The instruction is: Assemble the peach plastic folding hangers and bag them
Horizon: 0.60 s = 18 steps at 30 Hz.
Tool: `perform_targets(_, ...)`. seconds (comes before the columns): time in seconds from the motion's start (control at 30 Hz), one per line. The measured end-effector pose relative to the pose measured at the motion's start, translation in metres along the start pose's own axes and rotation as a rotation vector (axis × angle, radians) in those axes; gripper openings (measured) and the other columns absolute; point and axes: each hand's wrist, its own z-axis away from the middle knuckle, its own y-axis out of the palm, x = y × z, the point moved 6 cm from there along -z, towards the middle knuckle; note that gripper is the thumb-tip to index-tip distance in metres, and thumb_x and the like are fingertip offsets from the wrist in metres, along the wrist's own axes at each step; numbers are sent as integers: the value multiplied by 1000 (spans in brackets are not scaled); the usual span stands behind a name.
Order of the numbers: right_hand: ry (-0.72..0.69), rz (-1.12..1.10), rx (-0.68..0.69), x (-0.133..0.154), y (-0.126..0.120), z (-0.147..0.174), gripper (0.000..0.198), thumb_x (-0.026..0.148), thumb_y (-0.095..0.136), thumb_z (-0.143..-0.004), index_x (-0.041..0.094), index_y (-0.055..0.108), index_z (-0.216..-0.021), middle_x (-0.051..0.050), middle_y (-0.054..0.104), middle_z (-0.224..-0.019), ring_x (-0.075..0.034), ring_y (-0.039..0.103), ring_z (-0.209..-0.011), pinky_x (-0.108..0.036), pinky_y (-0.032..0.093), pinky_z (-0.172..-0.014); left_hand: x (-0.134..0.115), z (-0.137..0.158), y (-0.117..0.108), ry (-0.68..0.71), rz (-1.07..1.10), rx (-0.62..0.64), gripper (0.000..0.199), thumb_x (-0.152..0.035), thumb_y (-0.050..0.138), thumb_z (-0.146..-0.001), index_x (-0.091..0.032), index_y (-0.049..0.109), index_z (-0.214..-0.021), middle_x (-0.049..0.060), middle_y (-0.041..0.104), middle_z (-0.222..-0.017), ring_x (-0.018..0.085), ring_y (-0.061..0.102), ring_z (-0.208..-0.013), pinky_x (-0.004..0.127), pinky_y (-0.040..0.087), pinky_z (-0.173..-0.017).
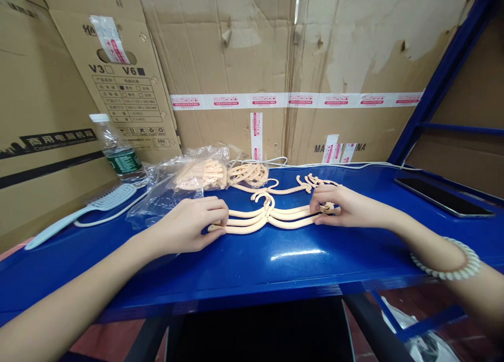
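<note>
A small stack of cream-coloured clothes hangers (252, 223) lies on the blue tabletop (244, 267), hooks pointing away from me. My left hand (197, 223) grips the left ends of the hangers between thumb and fingers. At the other side my right hand (334, 207) has its fingers and thumb closed around their right ends. Just behind the stack lie more hanger parts (289, 189), some partly hidden by my right hand. A clear plastic bag (157, 194) holding a bundle of cream hangers (202, 174) rests behind my left hand.
On the left are a pale blue hairbrush (106, 200) and a water bottle (122, 159). A dark phone (443, 196) lies at the right. A white cable (354, 166) runs along the back. Cardboard (236, 52) walls the rear, and a blue metal post (441, 73) stands at right.
</note>
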Motion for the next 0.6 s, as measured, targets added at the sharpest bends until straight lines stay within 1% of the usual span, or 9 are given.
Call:
perform_targets(0.13,8,-24,70,2,0,1,23,41,63,-86,20,70,-81,-5,63,-80,-19,56,-79,-31,43,-74,-2,1,-1,42,55,10,11,-18,52,-86,-21,63,-84,3,65,-96,15,61,-83,23,45,-72)
perform_targets(0.3,65,-86,157,0,2,3,27,46,64,-85,21,72,-81,-4,63,-79,-17,56,-75,-30,43,-70,-3,1,-1,59,87,16,11,-18,52,-88,-21,63,-85,3,65,-97,15,61,-84,23,45,-73)
perform_targets(0.43,90,-63,140,-7,1,3,30,47,63,-85,20,73,-80,-4,62,-76,-18,56,-75,-30,43,-70,2,0,4,33,29,0,15,-21,49,-92,-21,63,-88,4,65,-96,15,62,-85,24,46,-73)
perform_targets(0.6,115,-18,115,-9,2,1,29,45,60,-86,19,71,-80,-3,62,-74,-17,57,-73,-30,43,-70,10,-1,9,-13,-78,-4,19,-26,46,-96,-20,61,-86,4,65,-96,16,62,-84,25,45,-72)
